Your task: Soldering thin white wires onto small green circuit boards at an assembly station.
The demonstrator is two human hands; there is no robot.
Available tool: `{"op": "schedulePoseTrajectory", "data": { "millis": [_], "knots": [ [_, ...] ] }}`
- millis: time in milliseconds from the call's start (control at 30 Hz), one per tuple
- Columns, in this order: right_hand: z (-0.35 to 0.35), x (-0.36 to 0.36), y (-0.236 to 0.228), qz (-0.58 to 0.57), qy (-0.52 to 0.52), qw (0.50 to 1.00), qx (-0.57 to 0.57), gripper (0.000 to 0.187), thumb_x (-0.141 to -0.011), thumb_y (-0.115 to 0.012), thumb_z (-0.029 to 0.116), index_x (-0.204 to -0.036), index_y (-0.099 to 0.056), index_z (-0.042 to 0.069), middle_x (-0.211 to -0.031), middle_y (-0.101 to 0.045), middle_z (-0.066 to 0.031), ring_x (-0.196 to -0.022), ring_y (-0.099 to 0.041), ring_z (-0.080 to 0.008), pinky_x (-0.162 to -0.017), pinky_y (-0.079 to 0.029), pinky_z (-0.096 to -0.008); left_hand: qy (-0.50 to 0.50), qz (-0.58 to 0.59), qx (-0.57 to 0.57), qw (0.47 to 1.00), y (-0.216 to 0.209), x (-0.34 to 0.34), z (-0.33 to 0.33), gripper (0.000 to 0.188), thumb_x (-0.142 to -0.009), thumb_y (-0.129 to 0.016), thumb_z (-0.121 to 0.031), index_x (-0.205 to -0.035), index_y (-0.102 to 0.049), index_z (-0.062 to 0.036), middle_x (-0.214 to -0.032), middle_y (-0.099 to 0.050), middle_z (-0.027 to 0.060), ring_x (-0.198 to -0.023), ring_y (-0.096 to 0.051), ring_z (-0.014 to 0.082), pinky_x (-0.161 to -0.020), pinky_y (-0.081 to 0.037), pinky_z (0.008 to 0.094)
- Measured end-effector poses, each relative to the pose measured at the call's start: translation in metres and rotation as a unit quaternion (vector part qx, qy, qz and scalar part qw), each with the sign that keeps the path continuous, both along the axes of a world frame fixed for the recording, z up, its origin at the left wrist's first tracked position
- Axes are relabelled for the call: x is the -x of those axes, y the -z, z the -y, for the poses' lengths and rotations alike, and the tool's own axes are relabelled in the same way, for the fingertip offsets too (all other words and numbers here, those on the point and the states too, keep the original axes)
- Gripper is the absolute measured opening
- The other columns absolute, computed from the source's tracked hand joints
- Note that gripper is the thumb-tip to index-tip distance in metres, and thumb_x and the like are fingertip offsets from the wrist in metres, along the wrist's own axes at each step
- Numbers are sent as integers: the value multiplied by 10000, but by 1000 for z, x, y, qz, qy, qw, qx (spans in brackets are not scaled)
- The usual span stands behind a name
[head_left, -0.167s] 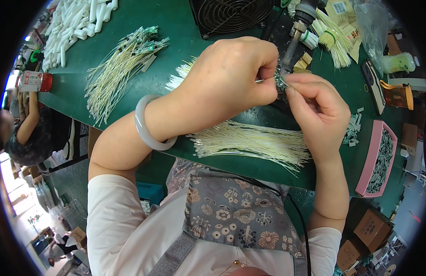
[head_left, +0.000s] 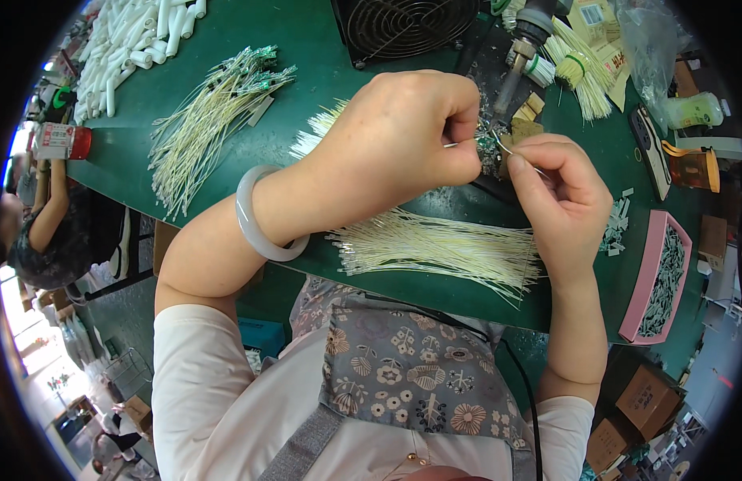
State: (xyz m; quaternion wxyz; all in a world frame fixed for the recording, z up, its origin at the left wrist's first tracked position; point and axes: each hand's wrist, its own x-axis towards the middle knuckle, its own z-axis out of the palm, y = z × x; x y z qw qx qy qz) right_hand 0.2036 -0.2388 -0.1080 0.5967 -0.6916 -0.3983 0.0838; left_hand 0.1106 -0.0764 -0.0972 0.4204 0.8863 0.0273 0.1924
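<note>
My left hand (head_left: 403, 132), with a pale bangle (head_left: 259, 220) on the wrist, pinches a small green circuit piece (head_left: 487, 143) above the green table (head_left: 307, 48). My right hand (head_left: 559, 184) meets it from the right and pinches a thin pale wire (head_left: 507, 148) against that piece. Just below both hands lies a flat bundle of pale yellow wires (head_left: 435, 244). A soldering iron (head_left: 519, 44) rests on a dark stand just behind the hands.
A pile of wires with green ends (head_left: 206, 108) lies at the left, white tubes (head_left: 134, 40) beyond it. A black fan (head_left: 403, 24) stands at the back. A pink tray of small parts (head_left: 660, 280) sits at the right edge. Another person (head_left: 42, 216) sits far left.
</note>
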Motion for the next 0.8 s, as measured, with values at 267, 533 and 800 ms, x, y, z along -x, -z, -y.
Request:
{"op": "schedulePoseTrajectory", "data": {
  "millis": [267, 533, 800],
  "knots": [
    [6, 7, -10, 189, -17, 975, 117, 177, -656, -726, -1, -821, -673, 33, -610, -519, -24, -527, -482, -99, -460, -361, -238, 22, -69, 86, 994, -1, 12, 5, 91, -662, -627, -10, -685, -540, -15, -608, -522, -5, -571, -481, 39, -520, -414, 199],
    [14, 8, -6, 265, -88, 956, 88, 184, -641, -720, -8, -815, -678, 36, -591, -519, -49, -513, -495, -159, -452, -381, -276, 31, -44, -54, 997, -11, 29, -10, 190, -735, -669, -117, -828, -547, -4, -757, -581, 107, -669, -600, 195, -612, -481, 279],
    [15, 8, -6, 259, -105, 957, 77, 183, -641, -717, -13, -813, -676, 33, -607, -539, -58, -515, -509, -165, -449, -386, -275, -28, -146, -229, 962, -2, 53, -65, 105, -754, -641, -90, -802, -573, -27, -762, -542, 104, -689, -567, 265, -605, -451, 331]
  ]
}}
